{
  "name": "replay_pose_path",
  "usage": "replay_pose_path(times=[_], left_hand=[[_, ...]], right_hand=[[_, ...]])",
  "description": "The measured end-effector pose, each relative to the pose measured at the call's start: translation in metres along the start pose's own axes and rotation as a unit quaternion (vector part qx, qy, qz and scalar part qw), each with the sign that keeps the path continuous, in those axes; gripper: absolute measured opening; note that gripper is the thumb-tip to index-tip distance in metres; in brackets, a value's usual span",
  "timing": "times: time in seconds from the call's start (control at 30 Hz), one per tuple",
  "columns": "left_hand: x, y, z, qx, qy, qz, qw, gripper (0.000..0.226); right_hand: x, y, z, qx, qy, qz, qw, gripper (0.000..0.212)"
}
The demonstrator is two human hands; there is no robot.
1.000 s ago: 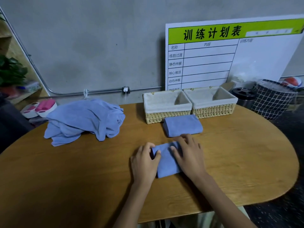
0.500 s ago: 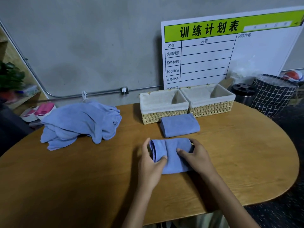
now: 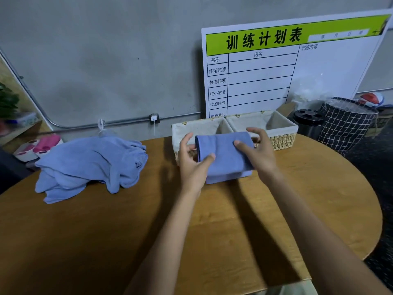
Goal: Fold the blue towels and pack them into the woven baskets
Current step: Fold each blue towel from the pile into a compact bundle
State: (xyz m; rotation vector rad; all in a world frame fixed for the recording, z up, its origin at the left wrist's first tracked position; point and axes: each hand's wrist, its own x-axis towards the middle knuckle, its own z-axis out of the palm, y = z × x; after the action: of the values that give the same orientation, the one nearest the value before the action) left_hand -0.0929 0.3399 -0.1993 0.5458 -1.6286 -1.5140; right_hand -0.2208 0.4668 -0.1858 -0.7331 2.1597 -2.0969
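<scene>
I hold a folded blue towel (image 3: 225,154) in both hands, just in front of the two woven baskets. My left hand (image 3: 191,165) grips its left end with the thumb on top. At the right end, my right hand (image 3: 259,154) pinches it, thumb on top and fingers curled over the far edge. A blue edge (image 3: 229,178) shows right under it; I cannot tell whether that is the second folded towel. The left basket (image 3: 197,127) and the right basket (image 3: 282,139) have cloth liners and look empty. A pile of unfolded blue towels (image 3: 89,165) lies at the table's left.
The wooden table (image 3: 106,241) has a rounded right end. A white and green board (image 3: 276,71) leans on the wall behind the baskets. A black checked bin (image 3: 344,124) and a dark canister (image 3: 308,122) stand beyond the right edge.
Both hands picked the folded towel up from the table near me and carried it forward to just in front of the baskets. It now covers the other folded towel's spot.
</scene>
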Motion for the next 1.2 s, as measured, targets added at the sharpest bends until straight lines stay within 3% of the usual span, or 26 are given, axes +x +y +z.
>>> replay_pose_path(times=[0.1,0.2,0.43,0.53,0.6,0.73,0.9,1.0,1.2], left_hand=[[0.024,-0.027,0.017,0.130,-0.010,-0.027,0.991,0.066],[0.019,-0.052,0.017,0.294,-0.038,-0.054,0.954,0.042],[0.013,-0.072,0.013,0.279,-0.029,-0.024,0.960,0.036],[0.008,-0.066,0.003,0.294,-0.035,-0.003,0.955,0.038],[0.006,-0.058,-0.018,0.311,-0.019,0.021,0.950,0.035],[-0.012,-0.058,-0.084,0.322,0.003,0.039,0.946,0.027],[-0.054,-0.073,-0.124,0.322,-0.050,0.057,0.944,0.020],[-0.062,-0.076,-0.131,0.338,-0.052,0.064,0.938,0.013],[-0.051,-0.073,-0.179,0.444,-0.064,0.087,0.890,0.007]], right_hand=[[0.039,0.031,0.006,-0.151,-0.014,-0.006,0.988,0.059],[0.048,0.073,0.010,-0.233,-0.060,0.019,0.970,0.060],[0.038,0.070,0.012,-0.268,-0.015,-0.030,0.963,0.050],[0.021,0.050,0.012,-0.366,0.047,-0.131,0.920,0.035],[0.002,0.035,0.017,-0.367,0.059,-0.202,0.906,0.025],[-0.044,0.032,0.035,-0.393,0.014,-0.306,0.867,0.014],[-0.075,0.058,0.022,-0.369,-0.007,-0.251,0.895,0.017],[-0.095,0.062,0.039,-0.332,-0.079,-0.274,0.899,0.019],[-0.120,0.067,0.134,-0.310,-0.229,-0.234,0.893,0.014]])
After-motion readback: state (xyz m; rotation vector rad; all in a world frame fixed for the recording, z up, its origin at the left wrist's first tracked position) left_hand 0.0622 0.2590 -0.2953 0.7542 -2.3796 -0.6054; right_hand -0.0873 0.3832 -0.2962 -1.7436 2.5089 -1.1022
